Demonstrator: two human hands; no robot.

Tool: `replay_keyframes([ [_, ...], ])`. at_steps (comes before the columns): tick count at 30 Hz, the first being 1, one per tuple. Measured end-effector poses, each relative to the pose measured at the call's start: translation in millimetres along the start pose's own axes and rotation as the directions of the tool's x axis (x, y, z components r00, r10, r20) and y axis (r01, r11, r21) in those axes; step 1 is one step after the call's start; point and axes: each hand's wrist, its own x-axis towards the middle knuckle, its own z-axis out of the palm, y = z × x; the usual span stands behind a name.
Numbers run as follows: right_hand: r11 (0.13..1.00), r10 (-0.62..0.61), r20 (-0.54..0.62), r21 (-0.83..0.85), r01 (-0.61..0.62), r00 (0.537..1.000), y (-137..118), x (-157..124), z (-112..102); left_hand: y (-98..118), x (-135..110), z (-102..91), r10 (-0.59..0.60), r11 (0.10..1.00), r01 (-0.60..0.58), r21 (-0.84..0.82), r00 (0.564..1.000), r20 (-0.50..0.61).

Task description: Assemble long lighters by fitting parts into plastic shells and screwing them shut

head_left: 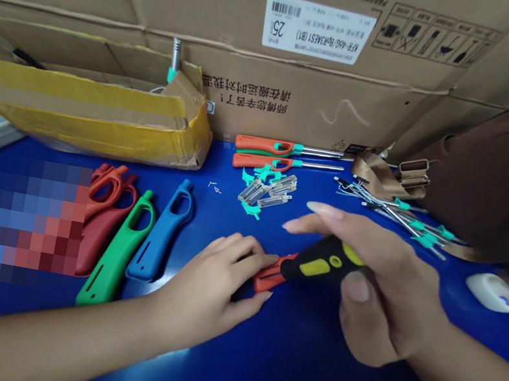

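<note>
My left hand (224, 277) pinches the end of an orange lighter casing (264, 279) against the blue table. My right hand (389, 293) is closed around a black and yellow screwdriver handle (315, 262), its index finger stretched out along the top. The handle's front end lies over the far part of the casing and hides it; the tip does not show. Left of my left hand lie a blue lighter casing (162, 237), a green one (118, 252) and several red and orange ones (99, 216).
Behind the hands lie clear plastic fuel tanks (274, 200), teal trigger pieces (251, 211) and long-nosed lighters (262, 162). Metal rods with wires (407, 219) are at right, near a white object (494, 292) and a brown bag (501, 155). A yellow-taped box (145, 141) stands at left; cardboard (184, 1) walls the back.
</note>
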Motion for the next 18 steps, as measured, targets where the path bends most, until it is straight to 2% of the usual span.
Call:
replay_keyframes([
  [2,0.997,-0.075,-0.008,0.019,0.075,0.997,0.5,2.4,1.2,0.0,-0.4,0.4,0.007,1.0,-0.007,-0.003,1.0,-0.007],
  [5,0.992,-0.116,-0.022,-0.06,0.115,0.993,2.6,5.6,1.3,0.6,-0.3,0.2,-0.003,1.0,0.003,-0.004,1.0,0.001],
  [7,0.995,-0.085,-0.054,-0.063,0.082,0.995,4.3,5.4,4.1,1.4,0.4,-0.5,-0.018,1.0,0.018,-0.005,1.0,0.016],
  [9,1.0,-0.003,-0.109,0.013,0.004,0.994,6.4,3.5,10.0,2.1,1.2,-1.4,-0.024,1.0,0.024,-0.005,0.999,0.021],
  [12,0.984,0.099,-0.131,0.161,-0.078,0.986,10.8,1.2,18.9,2.0,1.5,-2.0,-0.018,1.0,0.019,-0.008,1.0,0.017],
  [14,0.984,0.065,-0.168,0.175,-0.035,0.984,14.0,1.6,20.3,1.5,1.0,-1.9,-0.011,1.0,0.011,-0.008,1.0,0.013],
  [16,0.993,-0.028,-0.202,0.106,0.051,0.979,15.8,3.5,17.3,1.1,0.4,-1.5,-0.006,1.0,0.006,-0.008,1.0,0.01],
  [18,0.992,-0.112,-0.156,0.041,0.12,0.981,14.6,5.5,12.1,0.9,-0.3,-1.0,-0.005,1.0,0.006,-0.007,1.0,0.008],
])
